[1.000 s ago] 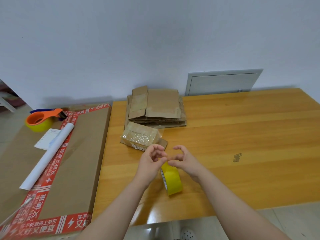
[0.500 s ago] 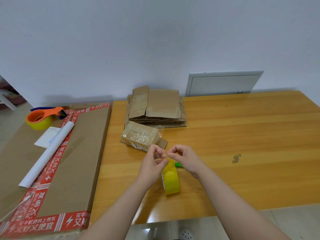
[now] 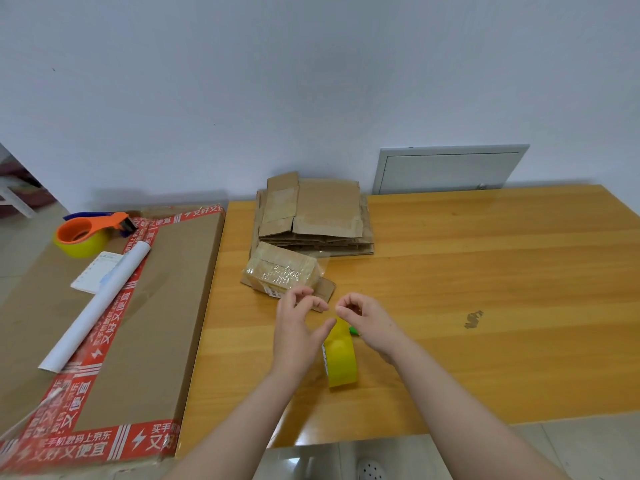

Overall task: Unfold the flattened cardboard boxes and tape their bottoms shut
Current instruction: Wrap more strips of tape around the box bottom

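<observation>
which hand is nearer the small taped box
Left. The left hand is in front of the small taped box; the right hand is further right, over the yellow tape roll.

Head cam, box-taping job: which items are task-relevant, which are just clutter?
Job: flattened box stack, taped small box, yellow tape roll.
Lying about: orange tape dispenser (untouched), white paper roll, notepad, big flat carton, wall hatch.

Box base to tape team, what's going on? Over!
Left hand and right hand above yellow tape roll, fingers curled, grip unclear. Flattened boxes stacked, untouched, by the wall. Small taped box sits between hands and stack.
</observation>
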